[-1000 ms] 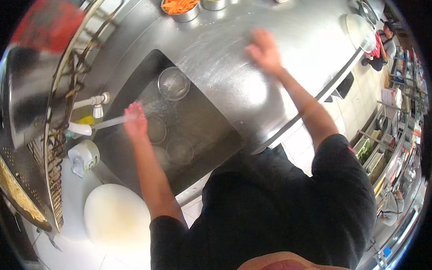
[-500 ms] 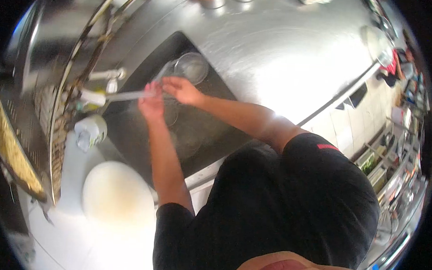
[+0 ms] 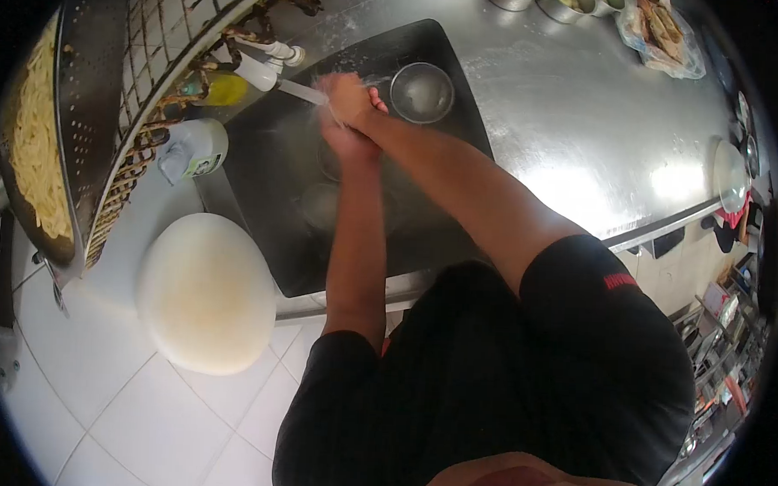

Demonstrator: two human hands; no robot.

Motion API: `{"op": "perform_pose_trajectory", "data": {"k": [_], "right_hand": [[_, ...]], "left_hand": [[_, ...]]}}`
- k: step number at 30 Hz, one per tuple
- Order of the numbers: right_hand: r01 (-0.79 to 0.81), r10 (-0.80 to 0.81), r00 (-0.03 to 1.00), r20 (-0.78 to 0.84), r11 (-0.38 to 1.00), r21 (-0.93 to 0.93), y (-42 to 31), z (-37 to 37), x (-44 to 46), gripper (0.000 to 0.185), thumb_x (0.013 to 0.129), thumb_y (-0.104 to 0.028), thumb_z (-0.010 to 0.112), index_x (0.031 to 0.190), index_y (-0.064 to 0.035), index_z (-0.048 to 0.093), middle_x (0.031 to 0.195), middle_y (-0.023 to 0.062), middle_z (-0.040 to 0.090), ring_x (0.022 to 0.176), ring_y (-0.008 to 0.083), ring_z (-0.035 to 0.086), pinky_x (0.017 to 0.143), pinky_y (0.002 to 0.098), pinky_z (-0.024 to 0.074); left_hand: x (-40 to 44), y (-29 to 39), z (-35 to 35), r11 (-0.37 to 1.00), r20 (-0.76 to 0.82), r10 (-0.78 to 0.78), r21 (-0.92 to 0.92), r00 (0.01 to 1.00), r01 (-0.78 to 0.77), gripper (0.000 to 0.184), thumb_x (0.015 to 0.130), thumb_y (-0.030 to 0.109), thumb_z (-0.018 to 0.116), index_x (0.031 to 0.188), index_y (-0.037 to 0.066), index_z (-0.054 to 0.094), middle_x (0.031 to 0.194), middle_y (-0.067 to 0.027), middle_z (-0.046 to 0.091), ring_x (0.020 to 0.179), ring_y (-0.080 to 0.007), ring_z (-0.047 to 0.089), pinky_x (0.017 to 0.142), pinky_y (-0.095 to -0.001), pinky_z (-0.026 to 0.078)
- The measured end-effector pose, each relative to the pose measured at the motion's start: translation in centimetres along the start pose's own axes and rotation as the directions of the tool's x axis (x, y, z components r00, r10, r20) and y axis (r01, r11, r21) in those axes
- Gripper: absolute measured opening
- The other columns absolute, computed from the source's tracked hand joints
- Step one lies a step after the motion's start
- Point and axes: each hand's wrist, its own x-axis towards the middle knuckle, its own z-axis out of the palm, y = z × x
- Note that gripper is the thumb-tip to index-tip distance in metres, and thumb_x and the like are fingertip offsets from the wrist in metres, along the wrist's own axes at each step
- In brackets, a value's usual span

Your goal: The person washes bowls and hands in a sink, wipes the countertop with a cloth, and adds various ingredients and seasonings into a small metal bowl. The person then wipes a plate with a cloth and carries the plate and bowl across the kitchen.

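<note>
My two hands are pressed together under running water from the tap [image 3: 259, 72], over a dark sink basin [image 3: 269, 252]. My right hand [image 3: 349, 98] lies on top, its fingers smeared by motion and splashing water. From below, my left hand [image 3: 351, 141] clasps it, and a few curled fingertips show beside the right wrist. A round metal strainer [image 3: 422, 93] sits in the sink just right of my hands, its handle pointing toward them. Submerged round shapes show faintly lower in the basin.
Left of the sink stand a white jug-like bottle [image 3: 195, 149] and a yellow bottle [image 3: 225, 89]. A round white board [image 3: 207, 292] is nearer me. A wire rack [image 3: 144, 153] and a perforated pan with noodles [image 3: 37, 136] flank the left. Metal food bowls [image 3: 567, 6] and a plastic bag [image 3: 662, 34] stand on the counter.
My hands have come together, the right now over the left, under the stream; before they were apart. The view has shifted, showing more of the sink and the noodles.
</note>
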Motion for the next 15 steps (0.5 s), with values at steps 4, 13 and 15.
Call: {"op": "perform_pose_trajectory", "data": {"k": [4, 13, 15], "right_hand": [[0.201, -0.110, 0.967, 0.232, 0.884, -0.421, 1.2, -1.3, -1.6, 0.019, 0.079, -0.009, 0.051, 0.087, 0.0001, 0.065, 0.089, 0.0141, 0.068, 0.083, 0.0306, 0.066, 0.076, 0.0425, 0.0509], [0.397, -0.236, 0.874, 0.425, 0.850, -0.345, 4.1, -2.7, -6.6, 0.040, 0.070, -0.019, 0.062, 0.105, -0.0007, 0.063, 0.107, 0.0186, 0.061, 0.097, 0.0349, 0.059, 0.094, 0.0432, 0.0446], [0.165, -0.175, 0.978, 0.116, 0.983, 0.086, 1.5, -2.7, -8.5, 0.043, 0.068, -0.023, 0.065, 0.104, 0.0002, 0.063, 0.107, 0.0186, 0.061, 0.100, 0.0354, 0.059, 0.096, 0.0431, 0.0437]], "left_hand": [[-0.5, 0.3, 1.5, 0.997, -0.056, -0.078, 0.003, 0.995, 0.078, 0.050, 0.091, 0.046, 0.036, 0.109, 0.003, 0.053, 0.096, -0.0179, 0.059, 0.081, -0.0321, 0.059, 0.076, -0.0427, 0.050], [2.2, 1.2, -4.8, 0.877, -0.328, -0.067, 0.431, 0.942, 0.212, 0.029, 0.091, 0.022, 0.052, 0.112, 0.001, 0.054, 0.095, -0.0148, 0.064, 0.089, -0.0273, 0.063, 0.077, -0.0396, 0.051], [3.3, 1.4, -7.0, 0.908, -0.057, -0.125, 0.395, 0.991, 0.137, 0.032, 0.090, 0.023, 0.054, 0.115, 0.002, 0.052, 0.095, -0.0131, 0.064, 0.089, -0.0258, 0.063, 0.077, -0.0382, 0.051]]}}
